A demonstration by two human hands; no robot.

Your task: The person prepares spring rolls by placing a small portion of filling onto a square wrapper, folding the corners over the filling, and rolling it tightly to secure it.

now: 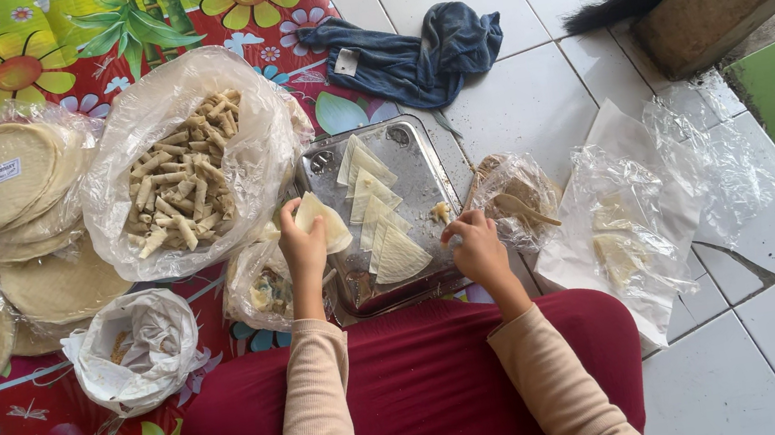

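Left hand (302, 245) pinches a wrapper (325, 218) above the tray (421, 167); right hand (474, 241), fingers curled, dips toward filling (441, 211) at the tray edge. Best done with a small scoop, wrapper kept flat.

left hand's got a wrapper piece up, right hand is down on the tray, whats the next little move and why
Probably bring the right hand with a pinch of filling over to the triangular wrapper piece held in the left hand. The right fingertips sit at the tray edge near a small lump of filling, and the held wrapper looks bare, while finished rolls fill the bag alongside.
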